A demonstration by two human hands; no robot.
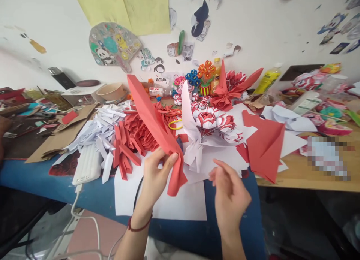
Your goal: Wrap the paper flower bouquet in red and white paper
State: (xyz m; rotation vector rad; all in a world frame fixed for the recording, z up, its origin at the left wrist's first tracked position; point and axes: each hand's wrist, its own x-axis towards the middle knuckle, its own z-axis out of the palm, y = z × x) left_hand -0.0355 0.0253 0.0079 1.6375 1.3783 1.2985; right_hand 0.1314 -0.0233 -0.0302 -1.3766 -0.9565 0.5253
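My left hand (156, 172) pinches a long strip of pleated red paper (153, 119) near its lower end, thumb in front. The strip slants up to the left, and its bottom flares below my fingers. To the right, my right hand (232, 194) hovers over the front of the table with nothing visible in it, index finger stretched out and the others loosely curled. Beyond both hands lies a bunch of red-and-white paper flowers (206, 118) with a white folded paper wrap (191, 140) around its stems. White sheets (160, 207) lie beneath my hands.
Folded red paper pieces (137, 129) and white ones (104, 121) are heaped at left, beside a white power bank (88, 164) with a cable. Creased red sheets (266, 144) lie at right. A red-wrapped bouquet (225, 91) and a yellow bottle (268, 80) stand behind.
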